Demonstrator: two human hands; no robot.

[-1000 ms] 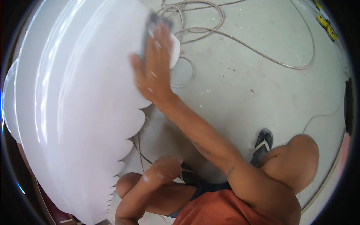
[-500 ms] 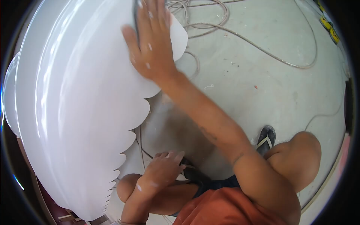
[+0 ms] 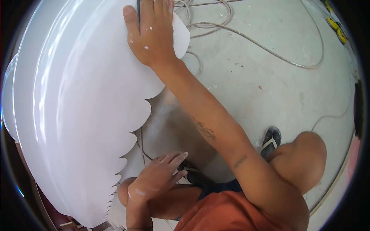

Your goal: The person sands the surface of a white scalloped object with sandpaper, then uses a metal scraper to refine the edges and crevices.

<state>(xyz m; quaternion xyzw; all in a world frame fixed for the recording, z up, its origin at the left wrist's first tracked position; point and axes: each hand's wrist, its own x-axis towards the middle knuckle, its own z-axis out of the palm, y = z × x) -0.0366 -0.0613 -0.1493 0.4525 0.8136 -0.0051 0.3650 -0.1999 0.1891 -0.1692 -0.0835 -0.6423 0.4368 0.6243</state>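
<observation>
The right hand (image 3: 152, 32) lies flat at the far end, its fingers straight and running out of view at the top, the thumb held apart to the left. Beneath it is a dark pad (image 3: 138, 7), of which only a thin strip shows between thumb and forefinger; whether the fingers grip it, I cannot tell. Hand and pad are over the white panel (image 3: 88, 115), close to its scalloped right edge.

The left hand (image 3: 160, 173) is well apart from the right, at the near side, loose with its fingers slightly spread, palm down above the left leg (image 3: 173, 204). It is just right of the panel's near scallops and well apart from the pad.

The panel fills the left side of the scene, from far to near. To its right, a hose (image 3: 286, 60) lies looped on the far part of the pale floor (image 3: 262, 104). A dark flip-flop (image 3: 272, 138) is on the right foot.
</observation>
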